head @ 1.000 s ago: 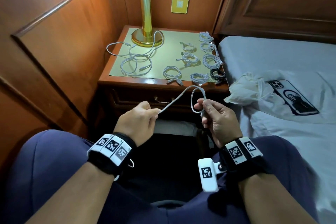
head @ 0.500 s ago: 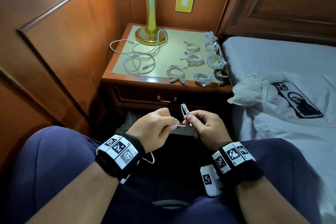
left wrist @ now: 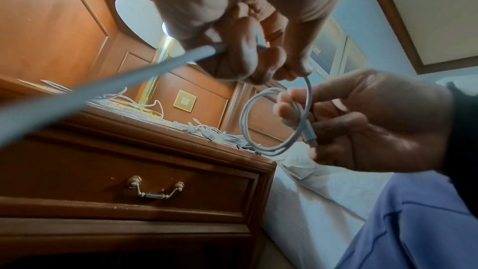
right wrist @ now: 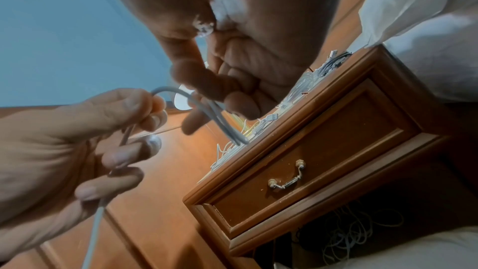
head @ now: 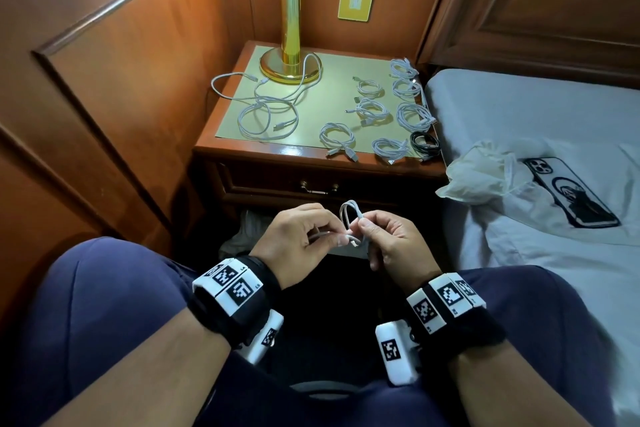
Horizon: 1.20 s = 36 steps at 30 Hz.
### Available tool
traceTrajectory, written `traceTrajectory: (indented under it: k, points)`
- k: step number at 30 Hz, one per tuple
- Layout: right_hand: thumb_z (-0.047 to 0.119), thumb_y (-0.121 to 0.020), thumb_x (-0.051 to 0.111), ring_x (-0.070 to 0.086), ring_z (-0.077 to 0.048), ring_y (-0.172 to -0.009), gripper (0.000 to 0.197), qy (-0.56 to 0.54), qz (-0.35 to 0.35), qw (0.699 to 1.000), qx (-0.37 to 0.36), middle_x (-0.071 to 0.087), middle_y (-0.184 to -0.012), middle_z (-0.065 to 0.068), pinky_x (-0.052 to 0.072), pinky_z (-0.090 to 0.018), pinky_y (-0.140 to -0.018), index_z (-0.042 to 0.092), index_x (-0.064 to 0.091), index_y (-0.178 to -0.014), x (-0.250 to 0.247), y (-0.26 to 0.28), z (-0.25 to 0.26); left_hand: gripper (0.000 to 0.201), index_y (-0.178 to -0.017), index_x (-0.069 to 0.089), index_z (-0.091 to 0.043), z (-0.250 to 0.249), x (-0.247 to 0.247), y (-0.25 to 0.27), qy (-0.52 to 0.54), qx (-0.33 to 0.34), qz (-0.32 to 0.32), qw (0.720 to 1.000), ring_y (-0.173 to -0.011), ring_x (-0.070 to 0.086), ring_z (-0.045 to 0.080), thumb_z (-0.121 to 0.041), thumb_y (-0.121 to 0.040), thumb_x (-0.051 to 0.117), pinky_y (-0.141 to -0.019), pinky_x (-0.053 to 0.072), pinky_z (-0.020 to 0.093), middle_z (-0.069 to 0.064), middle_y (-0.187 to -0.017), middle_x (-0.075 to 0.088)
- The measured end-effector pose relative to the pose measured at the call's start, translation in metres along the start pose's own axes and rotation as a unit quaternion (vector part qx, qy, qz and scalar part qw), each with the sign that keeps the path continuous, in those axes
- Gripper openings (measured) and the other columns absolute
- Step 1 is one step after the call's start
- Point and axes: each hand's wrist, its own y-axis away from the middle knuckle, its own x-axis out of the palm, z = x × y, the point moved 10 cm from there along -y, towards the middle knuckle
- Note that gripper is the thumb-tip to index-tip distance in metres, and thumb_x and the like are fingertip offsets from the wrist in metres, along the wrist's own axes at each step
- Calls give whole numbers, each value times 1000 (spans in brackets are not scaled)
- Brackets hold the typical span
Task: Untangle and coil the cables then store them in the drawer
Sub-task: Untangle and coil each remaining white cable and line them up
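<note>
Currently, coiling step: white charging cable (head: 349,218) held in the air over the lap, in front of the nightstand (head: 242,152), a small loop or two formed so far.
Right hand (head: 391,243): thumb and forefinger pinch the stacked loops at their crossing; the plug end lies against the palm in the left wrist view; other fingers loosely curled.
Left hand (head: 298,239): thumb and forefinger pinch the free run just beside the loop; the lower fingers curl round the tail, which runs down out of view.
Drawer (head: 311,184): closed, brass pull handle (head: 317,188) untouched, so storing not yet begun.
Done coils: several white coiled cables (head: 372,109) and one black coil (head: 425,142) on the green mat (head: 329,94), right half.
Uncoiled: loose white cable (head: 266,107) sprawled on the mat's left half, one strand round the brass lamp base (head: 290,66).
Risk 1: springy loops likely to fan open if the right pinch relaxes while the left hand regrips.
Risk 2: hidden tail may twist or snag near the knees, giving a kinked, uneven coil.
Risk 3: coils at the nightstand's front edge could get knocked off when the drawer gets pulled.
Risk 4: tugging the loose cable could drag on the lamp.
Bystanders: phone (head: 571,194) and crumpled white cloth (head: 481,180) on the bed (head: 519,107), well apart from the hands.
</note>
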Motion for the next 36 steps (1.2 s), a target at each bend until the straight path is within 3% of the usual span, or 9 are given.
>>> traceTrajectory:
  k: [6, 10, 12, 15, 17, 24, 30, 33, 36]
  points:
    - [8, -103, 47, 50, -9, -48, 23, -89, 49, 994, 46, 58, -63, -7, 40, -17, -46, -2, 63, -88, 17, 3, -6, 21, -82, 66, -19, 22, -11, 0, -52, -64, -54, 995, -73, 58, 9, -28, -79, 84, -64, 43, 13, -7, -83, 62]
    - [25, -95, 51, 37, -8, -45, 23, -99, 77, 989, 74, 47, -56, 3, 27, -19, -43, 7, 60, -83, 23, 2, -10, 29, -119, 66, -24, 39, 0, 2, -14, -134, 2, 991, -93, 59, -9, -29, -91, 71, -86, 49, 17, -14, -111, 67]
    - [31, -86, 49, 34, -10, -47, 22, -106, 90, 987, 83, 44, -55, 4, 26, -22, -44, 11, 59, -81, 23, 3, -13, 19, -115, 72, -22, 39, 8, 1, 28, -145, 40, 988, -96, 65, -3, -24, -99, 62, -91, 51, 22, -12, -103, 73]
    - [32, -88, 50, 33, -9, -47, 23, -127, 96, 983, 96, 41, -57, 4, 28, -21, -43, 12, 59, -81, 24, 5, -13, 20, -96, 75, -21, 41, 13, 1, 46, -160, 50, 985, -74, 62, 3, -20, -102, 56, -76, 50, 25, -9, -73, 68]
    - [37, -101, 46, 31, -6, -41, 33, -124, 100, 982, 103, 39, -57, 4, 28, -22, -44, 11, 59, -85, 27, 6, -13, 23, -89, 75, -21, 43, 13, 1, 52, -170, 40, 983, -66, 56, 3, -20, -102, 56, -70, 47, 25, -12, -64, 61]
    - [29, -105, 42, 30, -8, -46, 34, -81, 95, 989, 74, 37, -53, 6, 27, -21, -43, 12, 55, -79, 28, 4, -10, 26, -94, 75, -7, 49, 19, 5, 161, -219, 27, 962, -44, 43, 0, -17, -103, 53, -47, 33, 9, -3, -60, 54]
    - [34, -103, 44, 29, -7, -45, 33, -117, 114, 982, 91, 37, -57, 4, 27, -22, -46, 12, 54, -80, 31, 8, -6, 24, -93, 73, -9, 47, 15, 3, 189, -226, 5, 956, -42, 42, 0, -15, -103, 52, -45, 31, 6, -5, -58, 51]
    - [43, -93, 51, 30, -9, -49, 34, -109, 115, 985, 71, 38, -56, 6, 28, -21, -45, 13, 54, -79, 32, 8, -3, 26, -96, 74, -8, 48, 19, 7, 228, -250, 18, 941, -44, 37, 4, -16, -104, 50, -40, 27, 13, -3, -57, 49]
    - [42, -96, 57, 29, -10, -50, 34, -134, 104, 983, 63, 36, -54, 7, 24, -23, -45, 16, 55, -75, 30, 5, -6, 23, -100, 72, -11, 50, 18, 7, 257, -260, 16, 931, -47, 38, 9, -16, -104, 50, -39, 27, 19, 1, -61, 56]
